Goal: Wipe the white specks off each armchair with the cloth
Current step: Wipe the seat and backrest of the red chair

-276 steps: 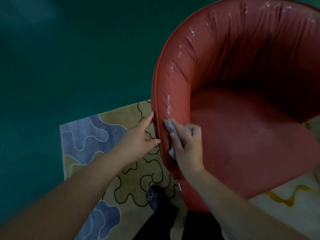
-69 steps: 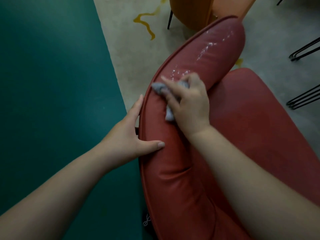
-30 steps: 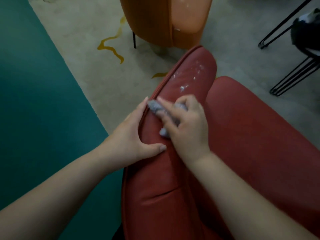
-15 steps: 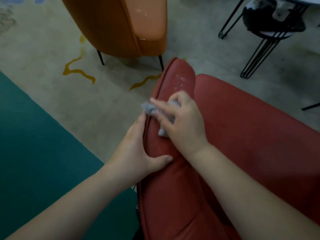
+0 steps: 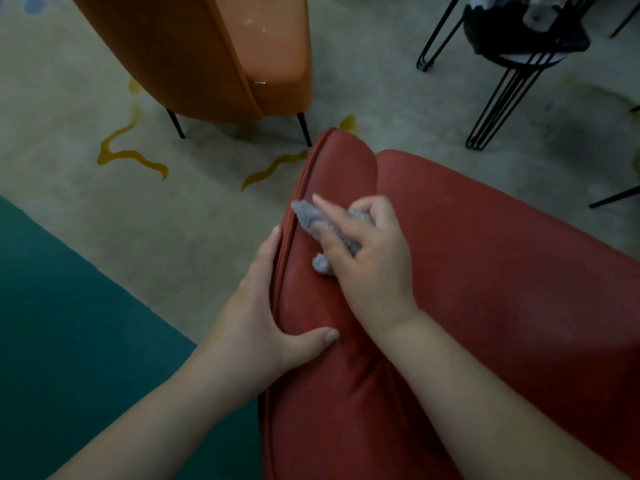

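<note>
The right hand [image 5: 374,261] grips the grey cloth [image 5: 308,216] against the arm of the red armchair [image 5: 502,306]. The left hand [image 5: 256,327] lies open along that arm's outer edge. Beyond the red armchair, the orange armchair [image 5: 194,57] has a tag [image 5: 259,83] too small to read.

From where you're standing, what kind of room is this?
Probably a lounge or seating area: a red armchair, an orange armchair just beyond it, a patterned rug underfoot and a black wire-legged side table.
</note>
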A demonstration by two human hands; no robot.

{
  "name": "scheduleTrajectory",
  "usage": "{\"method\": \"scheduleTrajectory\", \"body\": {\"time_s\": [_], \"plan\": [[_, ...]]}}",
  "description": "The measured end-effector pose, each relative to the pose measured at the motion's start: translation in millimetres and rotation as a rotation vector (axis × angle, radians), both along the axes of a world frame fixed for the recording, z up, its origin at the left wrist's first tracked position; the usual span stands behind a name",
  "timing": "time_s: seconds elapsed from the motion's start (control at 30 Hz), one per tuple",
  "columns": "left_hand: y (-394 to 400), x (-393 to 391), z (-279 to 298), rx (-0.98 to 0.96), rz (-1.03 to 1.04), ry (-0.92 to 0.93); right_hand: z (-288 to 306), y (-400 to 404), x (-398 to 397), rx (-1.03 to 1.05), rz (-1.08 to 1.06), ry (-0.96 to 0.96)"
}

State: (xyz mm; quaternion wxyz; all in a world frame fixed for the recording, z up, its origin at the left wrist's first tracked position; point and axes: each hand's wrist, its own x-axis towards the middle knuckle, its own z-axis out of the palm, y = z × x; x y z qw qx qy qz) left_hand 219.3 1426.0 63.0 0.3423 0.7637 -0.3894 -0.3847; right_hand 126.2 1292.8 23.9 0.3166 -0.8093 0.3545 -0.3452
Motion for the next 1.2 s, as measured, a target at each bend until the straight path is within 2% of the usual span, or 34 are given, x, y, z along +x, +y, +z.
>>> {"method": "scheduleTrajectory", "body": {"time_s": [0.1,0.23,0.33,0.47,0.53,0.6,0.77,0.97,1.03,1.1,1.2], "plan": [[-0.3,1.2,0.0,0.021,0.022,0.02,0.6,-60.5,35.8,-0.016,-0.084,0.046],[0.1,2.0,-1.2,0.048,0.04,0.051,-7.0,-120.6,61.9,0.218,-0.236,0.047],[1.5,2.2,-3.8,0.024,0.045,0.047,-5.3,-98.2,48.5,0.217,-0.196,0.046],[11.5,-0.4,-1.7,-0.003,0.039,0.117,5.1,-5.3,-1.1,0.027,0.046,0.021],[25.6,-6.9,0.8,0.012,0.035,0.176,11.9,26.8,-18.0,0.006,0.139,0.047],[42.8,-16.1,2.0,0.016,0.049,0.234,19.5,27.3,-18.1,0.003,0.171,0.09],[62.4,-28.3,4.1,0.044,0.131,0.28,33.9,-22.5,25.8,-0.006,0.069,0.249],[65.9,-32.0,-3.1,-0.001,0.137,0.272,40.3,48.7,-25.2,-0.024,0.46,0.203],[66.3,-33.0,-3.7,-0.003,0.139,0.24,39.5,59.6,-39.3,-0.015,0.532,0.221],[66.4,-32.4,-3.0,0.01,0.147,0.239,38.0,48.8,-33.4,-0.049,0.492,0.229],[65.7,-29.4,-2.3,0.031,0.132,0.236,31.9,14.7,-6.2,-0.012,0.24,0.193]]}}
